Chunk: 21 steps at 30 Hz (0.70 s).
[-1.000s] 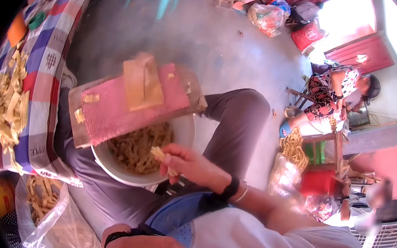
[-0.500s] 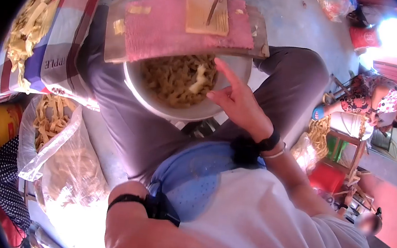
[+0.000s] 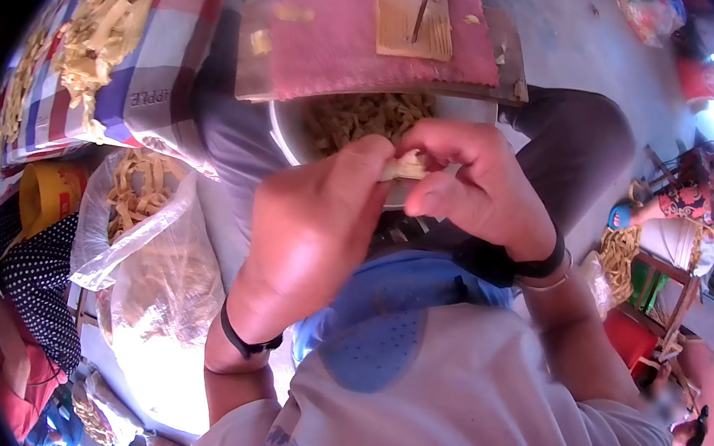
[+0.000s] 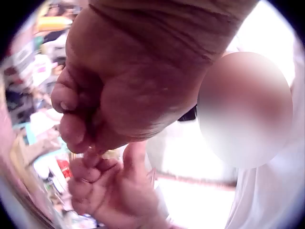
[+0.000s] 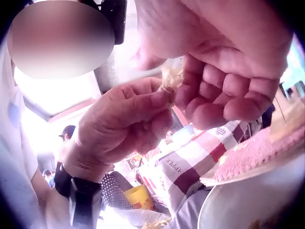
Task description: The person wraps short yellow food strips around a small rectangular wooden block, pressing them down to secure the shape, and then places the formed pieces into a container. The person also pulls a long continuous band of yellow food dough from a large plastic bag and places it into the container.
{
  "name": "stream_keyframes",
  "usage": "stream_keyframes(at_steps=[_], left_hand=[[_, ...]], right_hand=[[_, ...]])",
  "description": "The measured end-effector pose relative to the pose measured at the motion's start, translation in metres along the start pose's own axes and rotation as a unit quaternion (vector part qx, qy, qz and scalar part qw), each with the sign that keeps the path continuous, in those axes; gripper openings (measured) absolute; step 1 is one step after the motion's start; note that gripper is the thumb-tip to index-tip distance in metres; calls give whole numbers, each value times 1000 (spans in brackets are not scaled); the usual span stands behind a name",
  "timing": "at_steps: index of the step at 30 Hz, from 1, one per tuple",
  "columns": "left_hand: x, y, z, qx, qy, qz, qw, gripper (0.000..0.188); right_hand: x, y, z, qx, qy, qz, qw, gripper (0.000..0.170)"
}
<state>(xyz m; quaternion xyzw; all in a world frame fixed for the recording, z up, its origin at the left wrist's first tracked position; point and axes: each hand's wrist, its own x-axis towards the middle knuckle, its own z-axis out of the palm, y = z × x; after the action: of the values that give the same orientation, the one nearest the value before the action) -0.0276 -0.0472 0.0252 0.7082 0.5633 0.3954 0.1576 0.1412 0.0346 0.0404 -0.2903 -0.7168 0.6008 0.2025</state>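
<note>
My left hand (image 3: 309,218) pinches a small rolled, pale yellow strip (image 3: 407,165) between thumb and fingers. Facing it, my right hand (image 3: 497,191) has its fingers bent at the strip's free end. In the right wrist view the strip (image 5: 170,80) stands up from the left fingertips, beside the right index finger, with the right thumb spread away. The left wrist view shows both hands tip to tip, the strip mostly hidden. Below them is a white basin (image 3: 286,137) of similar yellowish strips (image 3: 360,118), partly covered by the hands.
A board (image 3: 252,66) with a pink cloth (image 3: 332,53) spans the basin, bearing a wooden block (image 3: 406,26). Strips (image 3: 100,44) lie on a checked cloth (image 3: 169,56) at left. A plastic bag (image 3: 164,289) of strips and a yellow container (image 3: 52,193) stand nearby. Other people sit around.
My right hand let a pale piece go over the basin, then drew back toward my body. My left hand rose from the lap to meet it, pinching a strip. The head view shifted.
</note>
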Motion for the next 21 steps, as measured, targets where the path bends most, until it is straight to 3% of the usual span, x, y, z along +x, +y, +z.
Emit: stream_keyframes(at_steps=[1, 2, 3, 7, 9, 11, 12, 13, 14, 15, 16, 17, 18, 19, 20, 21], left_hand=[[5, 6, -5, 9, 3, 3, 1000, 28], [9, 11, -11, 21, -16, 12, 1000, 30], [12, 14, -17, 36, -35, 17, 999, 32], [12, 11, -32, -178, -16, 78, 981, 29], [11, 11, -30, -314, -16, 73, 947, 28], [7, 9, -27, -417, -47, 11, 908, 19], [4, 7, -20, -466, -30, -10, 884, 18], [1, 5, -13, -517, -13, -29, 855, 17], [-1, 3, -7, -509, -5, -32, 860, 17], [-3, 0, -2, -518, 6, -51, 854, 17], [-4, 1, 1, -530, 16, -72, 845, 18], [-3, 3, 2, -365, 85, -26, 927, 27], [2, 3, -1, -255, 128, 27, 958, 29], [4, 2, -5, -140, 168, 78, 973, 32], [0, 1, -7, -107, 135, 81, 982, 30], [-5, 1, -10, -76, 99, 85, 988, 29]], right_hand=[[3, -7, -3, -86, -47, 16, 995, 30], [6, -3, 4, -131, 2, -44, 990, 27], [7, -8, 5, -125, -5, -59, 990, 27], [0, -36, 6, -88, -11, -105, 991, 23], [-9, -44, 14, 9, 18, -84, 996, 23], [-12, -24, 26, 157, 78, -133, 976, 27], [-13, -19, 29, 167, 60, -137, 975, 27], [-14, -16, 31, 274, 36, -79, 958, 26], [-15, -11, 30, 372, 14, -21, 928, 25], [-14, -5, 28, 374, 4, -24, 927, 25], [-16, 1, 26, 346, 64, 14, 936, 23], [-18, 9, 22, 315, 122, 53, 940, 21], [-23, 19, 17, 215, 136, 56, 966, 18], [-23, 20, 14, 216, 127, 55, 967, 18], [-22, 19, 11, 24, 97, -4, 995, 17], [-21, 16, 11, -169, 66, -65, 981, 16]])
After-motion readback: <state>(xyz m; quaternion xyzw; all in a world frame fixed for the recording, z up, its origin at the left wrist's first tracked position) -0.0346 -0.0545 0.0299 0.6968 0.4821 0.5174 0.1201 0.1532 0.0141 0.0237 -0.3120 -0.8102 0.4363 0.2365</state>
